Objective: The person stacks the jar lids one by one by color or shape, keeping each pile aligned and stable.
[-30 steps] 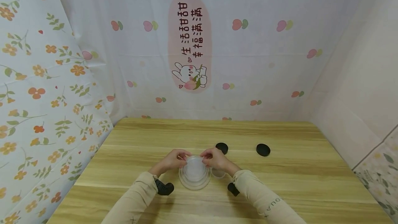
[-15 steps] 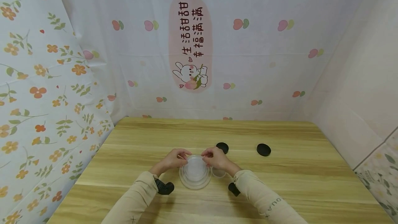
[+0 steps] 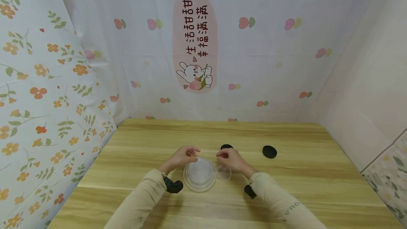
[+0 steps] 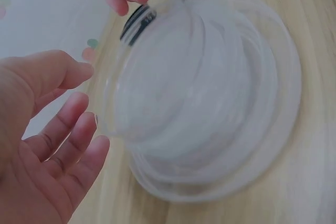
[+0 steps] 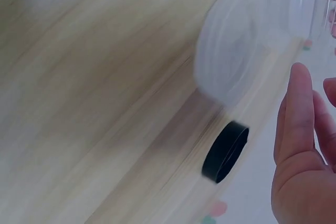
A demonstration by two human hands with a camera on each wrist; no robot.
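Stacked clear containers (image 3: 199,173) stand beside a smaller clear container (image 3: 224,173).

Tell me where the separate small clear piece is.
In the head view, the small clear piece sits just right of the clear stack, near the right hand.

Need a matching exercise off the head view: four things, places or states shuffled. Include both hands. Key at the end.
Things:
1. clear stack
2. small clear container
3. right hand
4. left hand

Places and states, as seen in the head view:
A. on the table, just right of the stack
B. by the stack's rear left edge
C. biggest round thing on the table
D. partly hides a black lid

Pairs: 1-C, 2-A, 3-D, 4-B
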